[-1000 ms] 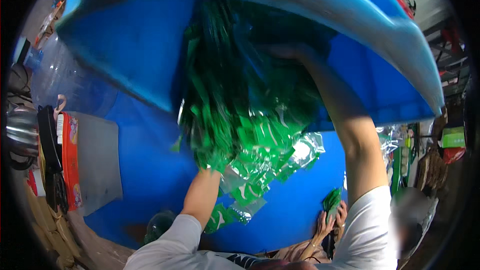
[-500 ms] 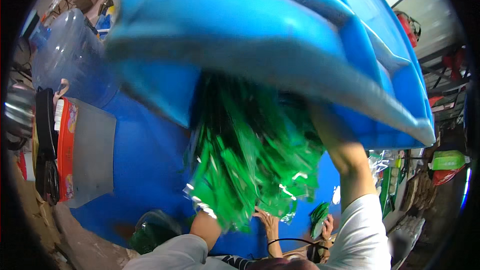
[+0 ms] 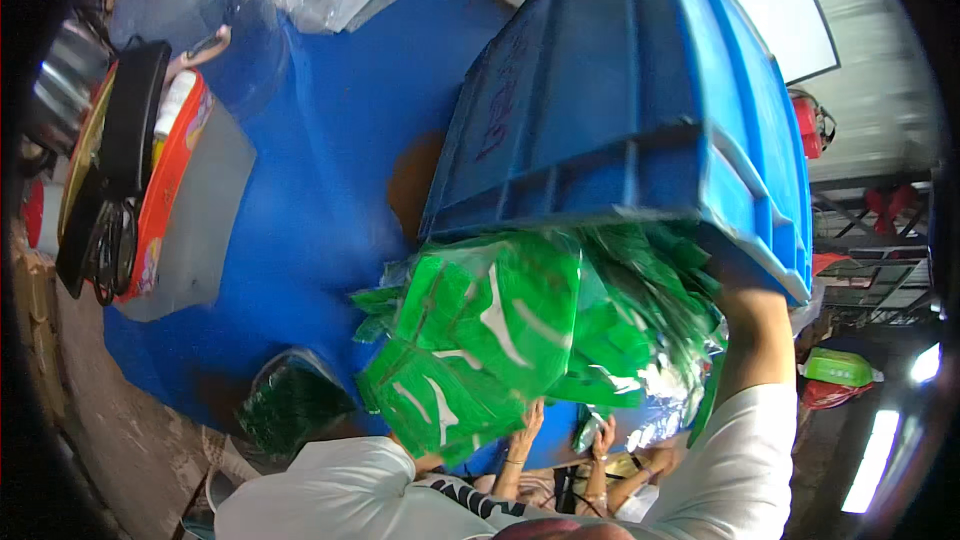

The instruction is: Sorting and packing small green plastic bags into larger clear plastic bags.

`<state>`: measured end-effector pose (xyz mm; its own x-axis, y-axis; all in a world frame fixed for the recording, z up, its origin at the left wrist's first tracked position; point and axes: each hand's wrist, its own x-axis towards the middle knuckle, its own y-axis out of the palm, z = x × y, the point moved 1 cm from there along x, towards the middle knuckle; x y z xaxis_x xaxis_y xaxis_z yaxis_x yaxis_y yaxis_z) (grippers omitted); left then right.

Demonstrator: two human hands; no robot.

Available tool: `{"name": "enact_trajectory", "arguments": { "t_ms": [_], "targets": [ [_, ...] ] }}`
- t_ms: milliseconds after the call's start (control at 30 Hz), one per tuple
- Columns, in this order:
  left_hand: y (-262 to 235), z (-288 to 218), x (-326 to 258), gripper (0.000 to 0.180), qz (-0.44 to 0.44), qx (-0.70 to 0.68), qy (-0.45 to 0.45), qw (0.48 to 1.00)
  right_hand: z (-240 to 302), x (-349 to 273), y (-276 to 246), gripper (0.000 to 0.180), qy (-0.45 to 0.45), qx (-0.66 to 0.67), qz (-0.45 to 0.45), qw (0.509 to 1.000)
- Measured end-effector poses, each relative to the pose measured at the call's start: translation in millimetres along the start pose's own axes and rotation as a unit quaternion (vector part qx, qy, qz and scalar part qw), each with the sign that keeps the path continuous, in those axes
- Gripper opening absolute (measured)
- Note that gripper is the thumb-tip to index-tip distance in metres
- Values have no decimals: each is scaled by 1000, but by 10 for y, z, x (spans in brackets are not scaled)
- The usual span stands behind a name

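A large blue plastic crate (image 3: 590,130) lies tipped at the right, its open side facing down toward me. Flat green packets in clear, shiny plastic (image 3: 480,330) spread out of its mouth in a loose heap over the blue tabletop. My right forearm (image 3: 755,340) reaches up to the crate's near right corner, where the crate hides the hand and its fingers. At the lower edge my left sleeve (image 3: 330,485) runs toward the heap. The left hand is covered by the green packets, so its grip does not show.
Left stand a grey-sided box with a red rim (image 3: 170,190), a black cable on it, and a clear plastic container (image 3: 195,20). A clear bag of dark green pieces (image 3: 295,400) lies near the front edge. Other people's hands (image 3: 603,437) are at the lower edge.
The crate has swung from overhead down to the right and now shows its outer side. The green packets, streaming out of it before, lie heaped below its mouth.
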<state>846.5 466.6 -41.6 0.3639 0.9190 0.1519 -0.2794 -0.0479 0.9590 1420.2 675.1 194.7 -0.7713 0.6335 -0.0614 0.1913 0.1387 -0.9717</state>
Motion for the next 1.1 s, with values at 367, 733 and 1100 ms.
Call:
{"name": "enact_trajectory", "arguments": {
  "t_ms": [367, 733, 1100],
  "targets": [
    [180, 732, 1939, 30, -84, -107, -96, 986, 836, 776, -343, 59, 45, 54, 141, 987],
    [400, 812, 1930, 39, -317, -153, -77, 933, 316, 352, -746, 58, 10, 108, 175, 979],
    [731, 631, 1871, 72, -471, -158, -60, 866, 184, 550, -370, 57, -97, 166, 137, 972]
  ]
}}
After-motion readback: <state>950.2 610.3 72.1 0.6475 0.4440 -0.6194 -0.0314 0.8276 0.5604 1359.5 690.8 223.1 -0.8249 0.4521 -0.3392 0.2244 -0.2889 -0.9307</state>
